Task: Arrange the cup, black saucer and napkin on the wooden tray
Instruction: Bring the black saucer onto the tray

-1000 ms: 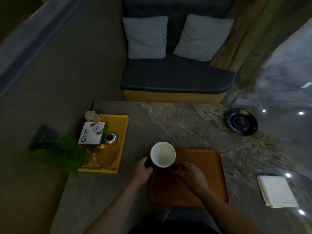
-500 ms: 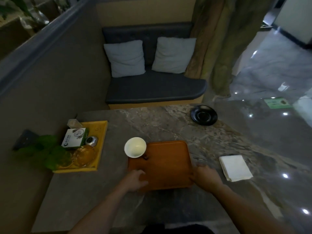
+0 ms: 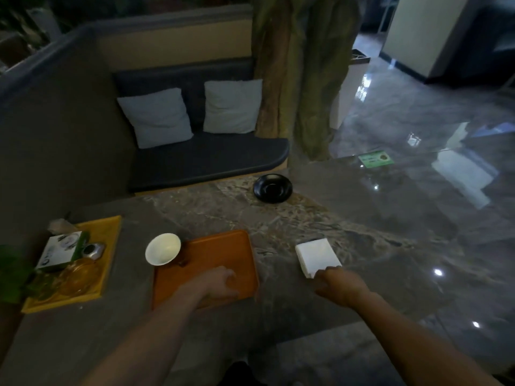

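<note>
A white cup (image 3: 163, 248) stands at the far left corner of the orange wooden tray (image 3: 220, 250) on the stone table. My left hand (image 3: 218, 284) rests palm down on the tray's near part, holding nothing. A folded white napkin (image 3: 317, 256) lies on the table to the right of the tray. My right hand (image 3: 338, 284) is at the napkin's near edge, fingertips touching it; whether it grips the napkin is unclear. The black saucer (image 3: 273, 188) sits alone near the table's far edge.
A yellow tray (image 3: 107, 232) at the left holds a small box, a metal object and glassware, with green leaves (image 3: 11, 274) beside it. A dark bench with two pale cushions (image 3: 192, 112) lies beyond the table. The glossy floor lies to the right.
Both hands left the cup standing on the tray's corner. My left hand settled on the tray, and my right hand moved right from the tray's edge to the napkin.
</note>
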### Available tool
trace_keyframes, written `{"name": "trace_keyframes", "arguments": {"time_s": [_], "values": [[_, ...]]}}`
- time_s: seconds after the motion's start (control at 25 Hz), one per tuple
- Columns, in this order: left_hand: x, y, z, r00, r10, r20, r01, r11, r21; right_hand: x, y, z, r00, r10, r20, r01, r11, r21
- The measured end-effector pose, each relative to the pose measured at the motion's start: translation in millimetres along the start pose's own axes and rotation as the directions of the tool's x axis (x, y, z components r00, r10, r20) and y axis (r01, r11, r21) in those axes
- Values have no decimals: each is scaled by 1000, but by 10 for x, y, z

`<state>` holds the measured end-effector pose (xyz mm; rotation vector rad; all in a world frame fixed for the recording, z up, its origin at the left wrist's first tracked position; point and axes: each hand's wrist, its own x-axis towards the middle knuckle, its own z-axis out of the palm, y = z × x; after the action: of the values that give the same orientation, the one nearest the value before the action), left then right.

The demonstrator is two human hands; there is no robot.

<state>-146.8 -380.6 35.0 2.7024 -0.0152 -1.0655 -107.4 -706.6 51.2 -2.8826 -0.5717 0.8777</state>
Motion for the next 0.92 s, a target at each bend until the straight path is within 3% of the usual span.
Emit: {"name": "trace_keyframes", "arguments": {"time_s": [0.44, 0.92], "values": [[658, 329, -485, 997, 73, -2, -72, 988, 140, 398, 556, -263, 998, 54, -39, -52, 997, 65], [1571, -393, -1204, 996, -8, -92, 14, 998, 63, 1703, 436, -772, 999, 32, 21, -33, 999, 36]]}}
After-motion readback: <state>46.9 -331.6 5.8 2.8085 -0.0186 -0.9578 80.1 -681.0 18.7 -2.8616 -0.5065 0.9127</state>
